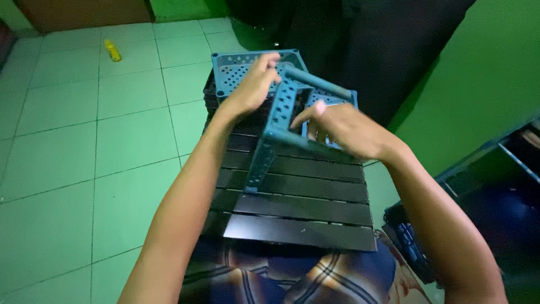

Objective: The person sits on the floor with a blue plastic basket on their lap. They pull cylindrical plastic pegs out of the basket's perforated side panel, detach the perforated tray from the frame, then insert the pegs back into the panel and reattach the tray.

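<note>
Two hands are working on a teal perforated frame (281, 121) that is resting on a stack of black slatted panels (298, 197) across the person's lap. The left hand (253, 87) is lying over the frame's far corner with fingers curled onto a perforated plate (236, 73); whether it is gripping or only pressing cannot be told. The right hand (346, 129) is reaching into the frame's near side, fingers bent around a bar, apparently grasping it, though blur is hiding the fingertips. One teal leg (259, 166) is hanging free, slanting down over the slats. The likely risk: the frame is sitting tilted and only partly supported, so a loosened grasp could be letting it slide off the smooth slats toward the tiled floor (84, 141); fingers inside the bars could also be getting pinched if the parts are shifting. A small yellow object (113, 50) is lying well apart on the floor.
</note>
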`<state>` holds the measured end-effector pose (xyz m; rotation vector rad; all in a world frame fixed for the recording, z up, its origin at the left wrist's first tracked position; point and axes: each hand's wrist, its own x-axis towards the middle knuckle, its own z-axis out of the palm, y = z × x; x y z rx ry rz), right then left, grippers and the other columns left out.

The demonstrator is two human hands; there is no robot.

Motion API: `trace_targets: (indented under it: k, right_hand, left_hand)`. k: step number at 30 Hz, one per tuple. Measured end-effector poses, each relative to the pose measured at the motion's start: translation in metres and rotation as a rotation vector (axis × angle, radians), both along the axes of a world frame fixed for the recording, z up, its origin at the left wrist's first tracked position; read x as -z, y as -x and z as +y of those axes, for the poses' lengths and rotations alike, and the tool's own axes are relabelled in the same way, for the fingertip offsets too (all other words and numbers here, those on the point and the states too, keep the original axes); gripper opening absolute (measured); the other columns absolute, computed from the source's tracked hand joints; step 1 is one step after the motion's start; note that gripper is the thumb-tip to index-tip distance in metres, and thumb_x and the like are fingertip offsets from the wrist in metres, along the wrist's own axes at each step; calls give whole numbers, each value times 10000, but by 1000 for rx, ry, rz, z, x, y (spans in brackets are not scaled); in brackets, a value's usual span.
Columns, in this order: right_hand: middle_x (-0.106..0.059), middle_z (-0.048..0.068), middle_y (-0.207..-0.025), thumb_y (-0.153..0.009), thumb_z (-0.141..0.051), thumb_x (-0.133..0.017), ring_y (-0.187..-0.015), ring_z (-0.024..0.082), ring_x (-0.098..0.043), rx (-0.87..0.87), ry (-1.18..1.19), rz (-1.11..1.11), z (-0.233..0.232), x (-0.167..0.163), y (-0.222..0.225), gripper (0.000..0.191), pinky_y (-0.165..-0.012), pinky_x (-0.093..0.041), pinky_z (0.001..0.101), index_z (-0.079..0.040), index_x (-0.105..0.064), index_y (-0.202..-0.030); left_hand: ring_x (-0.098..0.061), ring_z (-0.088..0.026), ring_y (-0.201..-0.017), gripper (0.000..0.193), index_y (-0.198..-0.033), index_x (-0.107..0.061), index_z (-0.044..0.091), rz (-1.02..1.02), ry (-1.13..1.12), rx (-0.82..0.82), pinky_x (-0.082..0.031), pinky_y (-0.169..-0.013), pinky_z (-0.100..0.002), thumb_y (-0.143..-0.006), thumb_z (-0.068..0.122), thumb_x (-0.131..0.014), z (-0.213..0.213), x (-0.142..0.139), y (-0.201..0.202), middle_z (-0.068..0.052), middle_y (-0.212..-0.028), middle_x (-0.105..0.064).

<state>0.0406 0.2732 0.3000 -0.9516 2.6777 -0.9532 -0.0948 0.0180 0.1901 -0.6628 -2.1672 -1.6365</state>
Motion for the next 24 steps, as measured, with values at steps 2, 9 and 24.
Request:
trace_targets:
  k: [2, 9, 24]
  right_hand:
    - [-695, 169, -933, -1025, -614, -194, -842, 264, -672, 141, -27, 228, 8, 7, 22, 765, -756, -539, 443, -94, -699, -1269]
    - [-669, 254, -1184, -1050, -524, -359, -1156, 439, -595, 396, 179, 367, -44, 104, 23, 569, -951, -415, 517, -47, -590, -1259]
    - [-619, 257, -1292, -1062, -660, -173, -1217, 461, -554, 292, 156, 300, -92, 18, 52, 743, -937, -237, 686, -56, -456, -1389]
  left_hand:
    - [-521, -291, -1288, 552, -1490, -465, 73, -85, 36, 40, -414, -1102, -397, -1062, 396, -337, 2, 13, -3, -194, -1450, -528]
    - [-271, -304, -1503, 543, -1571, -348, 108, -162, -47, 92, -163, -1206, -486, -1089, 341, -252, 74, 62, -78, -124, -1634, -345]
    - [-540, -287, -1052, 636, -1212, -600, 46, -276, -255, -21, -433, -915, -439, -1058, 571, -277, 40, 25, -71, -210, -1180, -570]
